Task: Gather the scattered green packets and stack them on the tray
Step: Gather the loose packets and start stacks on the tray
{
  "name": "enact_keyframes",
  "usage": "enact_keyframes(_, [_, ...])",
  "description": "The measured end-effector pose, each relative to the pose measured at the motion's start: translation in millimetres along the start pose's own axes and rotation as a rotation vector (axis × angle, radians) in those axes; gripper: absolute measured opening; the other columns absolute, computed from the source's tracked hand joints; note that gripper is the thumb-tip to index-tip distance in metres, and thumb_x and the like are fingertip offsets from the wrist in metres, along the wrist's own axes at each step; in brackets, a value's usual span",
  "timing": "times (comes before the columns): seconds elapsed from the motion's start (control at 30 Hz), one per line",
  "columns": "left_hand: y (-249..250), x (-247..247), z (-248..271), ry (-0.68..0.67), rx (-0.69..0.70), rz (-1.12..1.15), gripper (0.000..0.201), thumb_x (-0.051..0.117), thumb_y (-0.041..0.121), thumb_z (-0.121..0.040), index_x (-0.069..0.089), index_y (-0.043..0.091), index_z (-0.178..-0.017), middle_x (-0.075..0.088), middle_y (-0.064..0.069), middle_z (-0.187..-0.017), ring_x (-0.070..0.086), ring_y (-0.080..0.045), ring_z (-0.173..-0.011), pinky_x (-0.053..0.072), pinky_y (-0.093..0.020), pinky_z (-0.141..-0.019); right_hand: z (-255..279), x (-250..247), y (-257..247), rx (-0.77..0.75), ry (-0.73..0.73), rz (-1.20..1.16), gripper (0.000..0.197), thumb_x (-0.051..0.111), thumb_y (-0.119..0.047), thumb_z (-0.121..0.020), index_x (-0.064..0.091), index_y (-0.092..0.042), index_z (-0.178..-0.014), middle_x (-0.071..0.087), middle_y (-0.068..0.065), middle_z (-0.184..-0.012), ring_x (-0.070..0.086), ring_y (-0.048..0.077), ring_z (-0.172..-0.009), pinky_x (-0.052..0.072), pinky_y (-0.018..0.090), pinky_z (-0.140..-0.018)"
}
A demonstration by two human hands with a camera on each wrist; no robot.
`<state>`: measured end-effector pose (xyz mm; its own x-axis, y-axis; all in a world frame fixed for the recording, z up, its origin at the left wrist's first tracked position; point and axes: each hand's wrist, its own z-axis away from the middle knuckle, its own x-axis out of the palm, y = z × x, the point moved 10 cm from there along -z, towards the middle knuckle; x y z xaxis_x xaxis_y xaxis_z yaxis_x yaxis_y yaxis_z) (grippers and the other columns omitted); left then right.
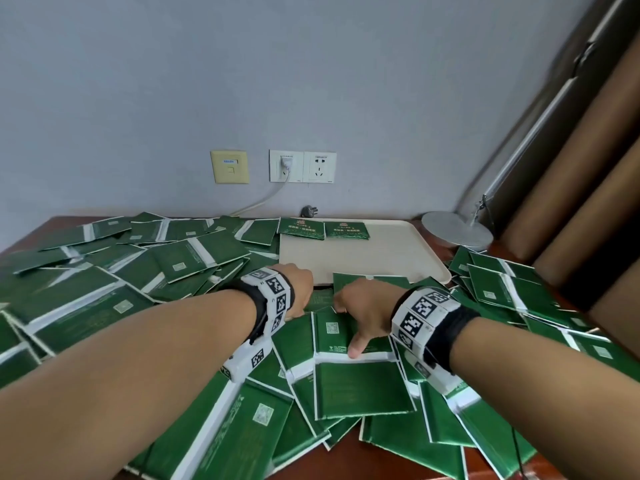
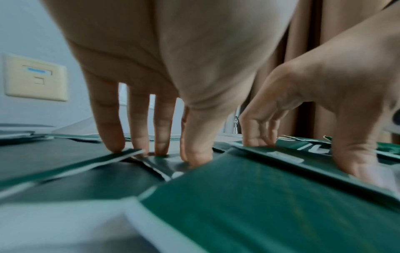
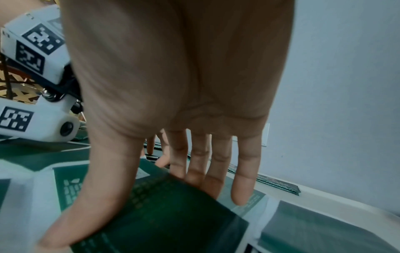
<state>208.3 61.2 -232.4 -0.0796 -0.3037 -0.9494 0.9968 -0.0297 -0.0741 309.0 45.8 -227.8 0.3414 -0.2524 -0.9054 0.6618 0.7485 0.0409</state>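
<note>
Several green packets lie scattered and overlapping across the table. The beige tray sits at the back middle, with two packets side by side at its far edge. Just in front of the tray's near rim, my left hand points straight fingers down onto the pile. My right hand is beside it and pinches one green packet, thumb on the near side and fingers over the far edge. That packet lies on top of the pile.
A round grey lamp base stands right of the tray. Brown curtains hang at the right. Wall sockets with a white cable are behind the table, and a loose plug rests against the wall.
</note>
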Motion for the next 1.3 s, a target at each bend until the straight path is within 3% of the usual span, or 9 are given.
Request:
enact_keyframes(0.13, [-7,9,-6,-0.036,-0.014,0.011,0.052,0.071,0.037,-0.089,0.05,0.016,-0.132,0.061,-0.012,-0.12,0.061,-0.03,-0.105,0.054,-0.036,-0.088,-3,2,-3,-0.001,-0.017,-0.03,0.057,0.09,-0.036,-0.067,0.063,-0.014,-0.112,0.069,0.003,-0.103,0.063,0.024,-0.095,0.052,0.037,-0.088])
enact_keyframes(0.43, [-13,-8,-10,0.036,-0.043,0.038,0.074,0.083,0.043,-0.076,0.051,0.018,-0.137,0.063,-0.009,-0.122,0.063,-0.031,-0.106,0.054,-0.043,-0.091,-5,4,4,0.0,-0.02,-0.089,0.059,0.091,-0.04,-0.065,0.064,-0.011,-0.109,0.07,0.006,-0.1,0.064,0.026,-0.092,0.054,0.039,-0.088])
enact_keyframes(0.6, [-29,-24,-3,0.04,-0.08,0.253,0.06,0.073,0.038,-0.089,0.054,0.013,-0.14,0.061,-0.006,-0.134,0.06,-0.023,-0.116,0.048,-0.034,-0.101,-6,4,5,-0.019,-0.039,-0.113,0.069,0.089,-0.04,-0.067,0.059,-0.01,-0.122,0.067,0.008,-0.11,0.061,0.028,-0.099,0.051,0.036,-0.092])
enact_keyframes(0.73, [-40,-24,0,-0.018,-0.084,0.338,0.041,0.067,0.035,-0.094,0.063,0.01,-0.126,0.069,0.004,-0.088,0.07,-0.014,-0.089,0.053,-0.026,-0.081,-8,3,2,-0.045,-0.053,-0.113,0.069,0.089,-0.04,-0.068,0.06,-0.009,-0.122,0.067,0.008,-0.11,0.061,0.027,-0.099,0.05,0.033,-0.089])
enact_keyframes(0.8, [-44,-20,0,-0.035,-0.101,0.4,0.039,0.065,0.03,-0.096,0.06,0.007,-0.127,0.072,-0.002,-0.086,0.074,-0.015,-0.084,0.058,-0.027,-0.072,-8,2,1,-0.054,-0.056,-0.113,0.068,0.089,-0.041,-0.068,0.06,-0.009,-0.121,0.065,0.005,-0.105,0.059,0.026,-0.095,0.047,0.03,-0.084])
enact_keyframes(0.87, [-51,-17,1,-0.033,-0.129,0.479,0.04,0.063,0.024,-0.098,0.056,0.003,-0.132,0.07,-0.005,-0.084,0.075,-0.021,-0.084,0.061,-0.033,-0.074,-8,1,0,-0.063,-0.056,-0.12,0.064,0.089,-0.04,-0.069,0.062,-0.009,-0.117,0.063,0.002,-0.098,0.058,0.023,-0.091,0.043,0.027,-0.079])
enact_keyframes(1.03, [-75,-23,10,-0.003,-0.195,0.611,0.052,0.059,0.015,-0.1,0.04,0.009,-0.148,0.062,-0.023,-0.124,0.073,-0.025,-0.081,0.062,-0.038,-0.075,-6,1,1,-0.067,-0.081,-0.139,0.042,0.089,-0.034,-0.07,0.064,-0.018,-0.1,0.065,-0.002,-0.093,0.058,0.021,-0.087,0.038,0.025,-0.074])
enact_keyframes(1.23, [-130,-27,36,0.042,-0.278,0.631,0.045,0.06,0.016,-0.098,0.05,0.015,-0.142,0.06,-0.017,-0.121,0.069,-0.022,-0.08,0.061,-0.029,-0.066,-5,-6,-8,-0.085,-0.058,-0.127,0.051,0.089,-0.033,-0.07,0.067,-0.01,-0.11,0.072,0.006,-0.104,0.062,0.023,-0.091,0.045,0.027,-0.08])
enact_keyframes(1.3, [-146,-22,48,0.021,-0.288,0.587,0.044,0.06,0.017,-0.097,0.051,0.016,-0.141,0.059,-0.01,-0.11,0.067,-0.019,-0.079,0.059,-0.025,-0.062,-7,-14,-16,-0.112,-0.001,-0.134,0.049,0.089,-0.032,-0.069,0.069,-0.01,-0.108,0.072,0.004,-0.1,0.061,0.022,-0.089,0.048,0.03,-0.083])
